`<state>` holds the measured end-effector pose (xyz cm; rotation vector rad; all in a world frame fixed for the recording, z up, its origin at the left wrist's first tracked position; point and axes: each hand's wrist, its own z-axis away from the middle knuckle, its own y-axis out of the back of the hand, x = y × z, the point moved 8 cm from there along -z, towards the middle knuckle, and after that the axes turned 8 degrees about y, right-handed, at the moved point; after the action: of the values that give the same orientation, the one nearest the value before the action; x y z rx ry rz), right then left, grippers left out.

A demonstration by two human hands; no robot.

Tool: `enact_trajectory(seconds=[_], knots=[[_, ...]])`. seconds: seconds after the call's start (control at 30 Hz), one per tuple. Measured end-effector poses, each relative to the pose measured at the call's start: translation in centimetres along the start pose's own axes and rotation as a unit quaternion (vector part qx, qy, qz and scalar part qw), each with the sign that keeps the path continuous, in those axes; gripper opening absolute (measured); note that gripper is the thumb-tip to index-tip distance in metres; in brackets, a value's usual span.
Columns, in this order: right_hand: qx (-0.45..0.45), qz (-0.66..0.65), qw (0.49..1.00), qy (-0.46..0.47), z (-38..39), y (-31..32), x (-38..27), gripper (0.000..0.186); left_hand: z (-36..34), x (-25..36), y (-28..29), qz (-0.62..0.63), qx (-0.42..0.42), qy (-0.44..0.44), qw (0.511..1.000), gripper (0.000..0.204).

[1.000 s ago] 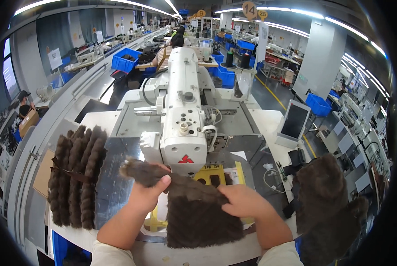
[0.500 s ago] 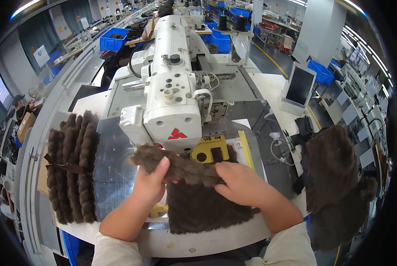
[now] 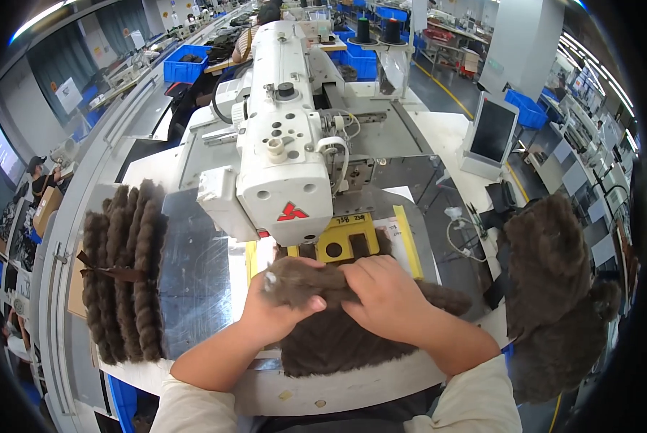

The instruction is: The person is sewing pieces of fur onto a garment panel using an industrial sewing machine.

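Observation:
A brown fur strip is held between my two hands, below the head of a white sewing machine. My left hand grips its left end, the thumb lying along the lower edge. My right hand is closed round its middle, and the strip's tail sticks out to the right past the knuckles. Beneath both hands a brown fur panel lies on the machine bed, its upper part partly under a yellow clamp plate with cut-outs. My fingers hide part of the panel.
Several bundled fur strips tied with a dark band lie at the left. More brown fur pieces hang over the right edge. A screen stands at the back right, near thread cones. Blue bins are farther off.
The strip and my left hand have moved right and slightly down. My right hand has shifted along the strip toward my left, so its tail now shows on the right.

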<state>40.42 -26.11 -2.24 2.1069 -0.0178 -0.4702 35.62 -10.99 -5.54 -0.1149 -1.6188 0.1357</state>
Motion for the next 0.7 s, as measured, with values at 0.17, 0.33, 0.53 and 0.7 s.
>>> enact_trajectory(seconds=[0.17,0.33,0.53,0.7], knots=[[-0.029,-0.071,0.997,-0.024,0.1,-0.4,1.0,0.032,0.3,1.5,1.7,-0.135,0.019,-0.093,0.986,0.057],[-0.066,-0.128,0.989,-0.030,0.3,-1.8,1.1,0.027,1.2,3.4,1.4,-0.184,0.050,-0.173,0.966,0.042],[-0.085,-0.128,0.987,-0.038,0.4,-2.0,0.5,0.035,1.4,2.7,1.5,-0.188,0.081,-0.153,0.967,0.027],[-0.030,-0.169,0.985,0.006,-0.3,-0.7,-1.0,0.037,1.2,2.4,0.2,-0.244,0.045,-0.163,0.955,0.021]])
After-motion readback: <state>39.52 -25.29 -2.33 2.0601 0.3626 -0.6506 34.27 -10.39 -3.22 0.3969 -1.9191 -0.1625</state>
